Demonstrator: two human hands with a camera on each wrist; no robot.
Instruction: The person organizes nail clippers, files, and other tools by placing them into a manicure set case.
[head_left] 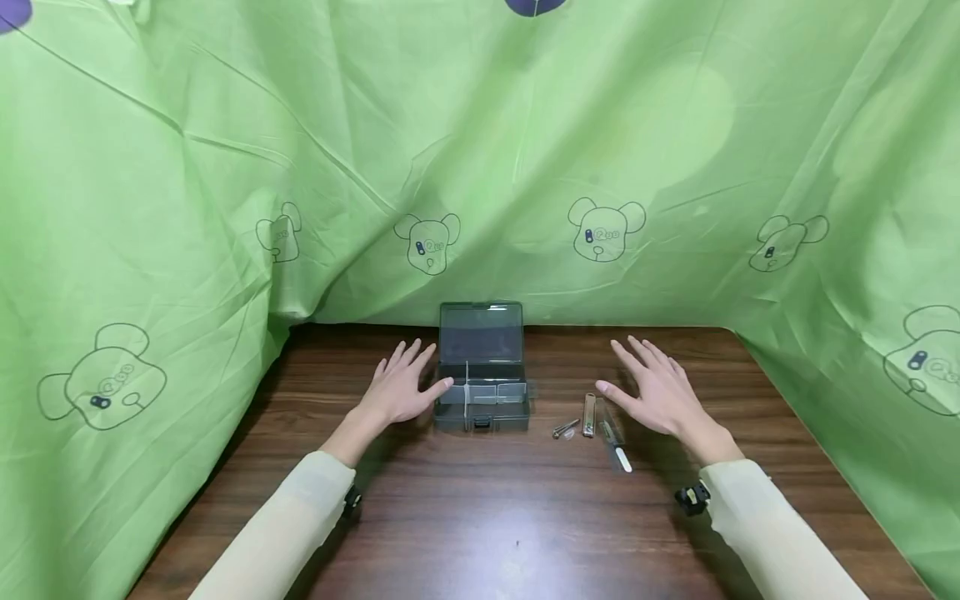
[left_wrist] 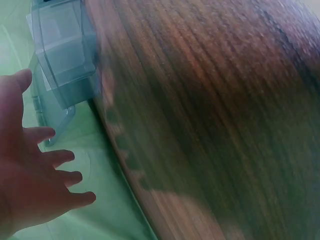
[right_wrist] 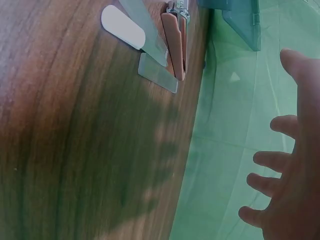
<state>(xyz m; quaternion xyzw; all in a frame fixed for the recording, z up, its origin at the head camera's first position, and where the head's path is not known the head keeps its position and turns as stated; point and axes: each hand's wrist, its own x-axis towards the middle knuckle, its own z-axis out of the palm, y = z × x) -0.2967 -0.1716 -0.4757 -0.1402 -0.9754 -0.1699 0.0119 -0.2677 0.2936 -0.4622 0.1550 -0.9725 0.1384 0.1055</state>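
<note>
My left hand (head_left: pixel 401 386) hovers flat, fingers spread and gripping nothing, its thumb at the left wall of the grey organizer box (head_left: pixel 482 406). The box stands open at the table's (head_left: pixel 480 517) far middle, lid (head_left: pixel 481 332) upright against the green cloth (head_left: pixel 225 167). Just right of it lie a small metal piece (head_left: pixel 563 428), a nail clipper (head_left: pixel 588 414) and a nail file (head_left: pixel 617 443). My right hand (head_left: pixel 660 392) floats beside them, fingers splayed, empty.

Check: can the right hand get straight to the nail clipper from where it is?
Probably yes. The right hand hovers open just beside the nail clipper, with only bare table between them; the file lies alongside, not across.
</note>
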